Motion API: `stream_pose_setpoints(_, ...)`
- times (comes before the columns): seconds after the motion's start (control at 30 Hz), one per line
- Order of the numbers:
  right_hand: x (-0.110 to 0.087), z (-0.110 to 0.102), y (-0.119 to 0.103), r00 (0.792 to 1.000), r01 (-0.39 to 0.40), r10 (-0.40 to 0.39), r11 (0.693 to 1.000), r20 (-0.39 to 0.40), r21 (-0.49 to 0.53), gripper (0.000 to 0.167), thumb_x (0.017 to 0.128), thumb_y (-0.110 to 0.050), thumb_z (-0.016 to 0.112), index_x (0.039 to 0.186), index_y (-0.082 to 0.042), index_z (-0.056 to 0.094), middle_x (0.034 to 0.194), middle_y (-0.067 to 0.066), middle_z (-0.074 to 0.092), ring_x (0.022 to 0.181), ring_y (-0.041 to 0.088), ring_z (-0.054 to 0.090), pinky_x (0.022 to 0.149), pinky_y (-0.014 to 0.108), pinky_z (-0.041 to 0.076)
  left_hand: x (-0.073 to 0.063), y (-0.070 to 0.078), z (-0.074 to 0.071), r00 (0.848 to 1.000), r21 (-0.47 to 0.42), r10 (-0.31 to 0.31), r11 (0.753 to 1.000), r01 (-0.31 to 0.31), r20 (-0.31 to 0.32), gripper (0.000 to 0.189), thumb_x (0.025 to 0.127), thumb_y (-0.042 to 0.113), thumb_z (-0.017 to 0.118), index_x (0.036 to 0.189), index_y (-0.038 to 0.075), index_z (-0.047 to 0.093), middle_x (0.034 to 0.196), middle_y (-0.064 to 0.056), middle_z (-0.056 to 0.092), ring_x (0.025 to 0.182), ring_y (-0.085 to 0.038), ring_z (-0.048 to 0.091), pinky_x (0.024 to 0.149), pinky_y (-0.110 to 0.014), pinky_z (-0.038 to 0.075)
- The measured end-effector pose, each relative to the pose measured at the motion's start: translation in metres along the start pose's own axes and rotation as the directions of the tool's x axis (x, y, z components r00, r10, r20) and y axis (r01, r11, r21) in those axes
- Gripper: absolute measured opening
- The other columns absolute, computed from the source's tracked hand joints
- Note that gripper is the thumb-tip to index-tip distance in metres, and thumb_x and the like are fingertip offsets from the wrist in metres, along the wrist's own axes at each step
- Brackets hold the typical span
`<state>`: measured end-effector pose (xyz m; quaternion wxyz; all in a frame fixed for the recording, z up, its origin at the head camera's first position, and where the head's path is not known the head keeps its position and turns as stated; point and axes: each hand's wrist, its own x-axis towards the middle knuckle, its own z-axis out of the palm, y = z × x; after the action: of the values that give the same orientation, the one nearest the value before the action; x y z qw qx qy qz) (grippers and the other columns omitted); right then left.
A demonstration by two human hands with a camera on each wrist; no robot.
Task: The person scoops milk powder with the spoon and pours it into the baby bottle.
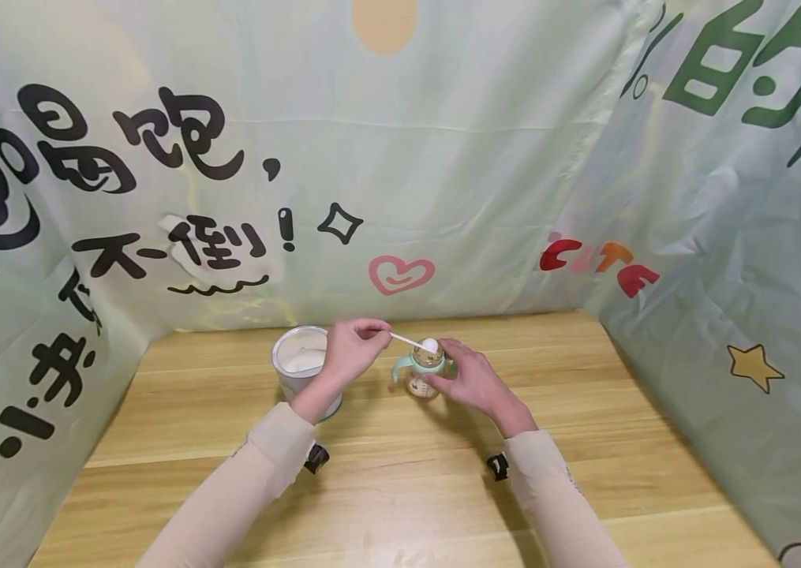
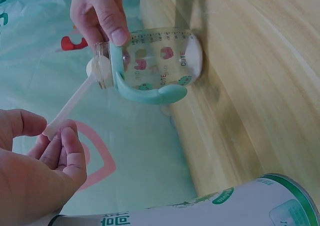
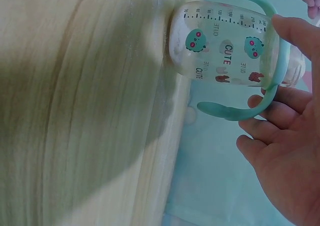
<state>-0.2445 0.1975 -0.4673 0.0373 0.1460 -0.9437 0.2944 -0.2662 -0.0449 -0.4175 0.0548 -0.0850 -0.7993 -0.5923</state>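
A clear baby bottle (image 1: 421,386) with a mint-green two-handled collar (image 2: 117,68) stands upright on the table, its mouth uncovered. White powder (image 3: 177,45) lies at its bottom. With thumb and fingers, my right hand (image 1: 474,383) grips the bottle around its collar. My left hand (image 1: 352,356) pinches the end of a long-handled white scoop (image 2: 72,100). The scoop's rounded bowl (image 1: 430,345) is at the bottle's mouth; its contents are hidden. Under my left forearm stands a tall, uncovered milk powder can (image 1: 289,385) with pale powder (image 1: 306,360) inside.
The wooden table (image 1: 400,489) reaches back to a printed fabric wall (image 1: 443,173), with more fabric on the left and right sides. The powder can is left of the bottle, a short gap apart. Black wrist cameras (image 1: 316,457) sit under both sleeves.
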Motion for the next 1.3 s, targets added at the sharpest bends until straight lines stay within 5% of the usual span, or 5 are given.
stream_pose_setpoints(1.3,-0.0019,-0.0025,-0.0023,1.000,0.003,-0.003,1.000,-0.004,0.002,0.078,0.094,-0.042,0.078,0.154,0.000,0.049,0.157,0.027,0.050,0.146,0.045,0.049,0.120,0.057,0.042,-0.0040,0.0047,-0.0053,0.999,-0.062,-0.049,0.997,0.050,0.010,0.013,0.093,0.016,0.073,0.101,0.010,0.083,0.095,-0.010,0.082,0.082,-0.014,0.077,0.076,-0.025,0.058)
